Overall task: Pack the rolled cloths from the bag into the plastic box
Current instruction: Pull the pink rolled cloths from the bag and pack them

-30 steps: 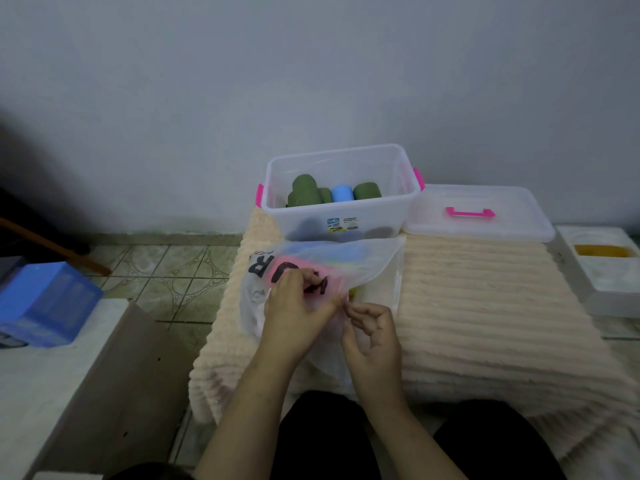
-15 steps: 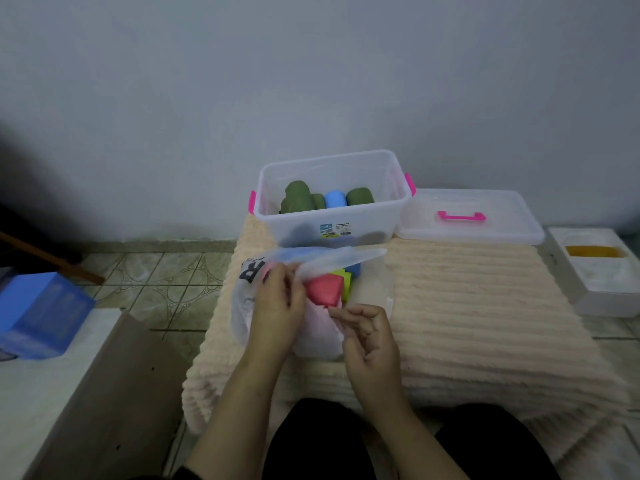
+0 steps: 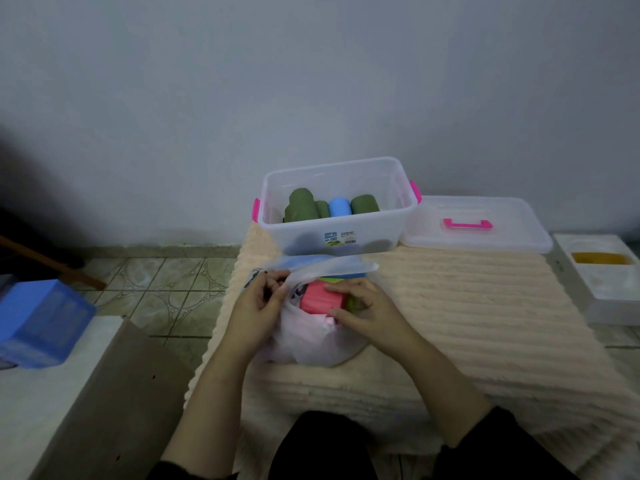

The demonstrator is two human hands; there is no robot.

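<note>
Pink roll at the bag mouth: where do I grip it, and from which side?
Grip the pink roll across its exposed top, coming from above on the right, as the right hand does. The left hand holds the bag rim aside; the roll's lower part sits buried in plastic.

We see a room in a home: a plain painted wall (image 3: 311,81) meets a floor of patterned green tiles (image 3: 166,285), a ribbed cream plush blanket (image 3: 467,323) covers the low work surface, and a blue storage bin (image 3: 38,320) sits at left.
</note>
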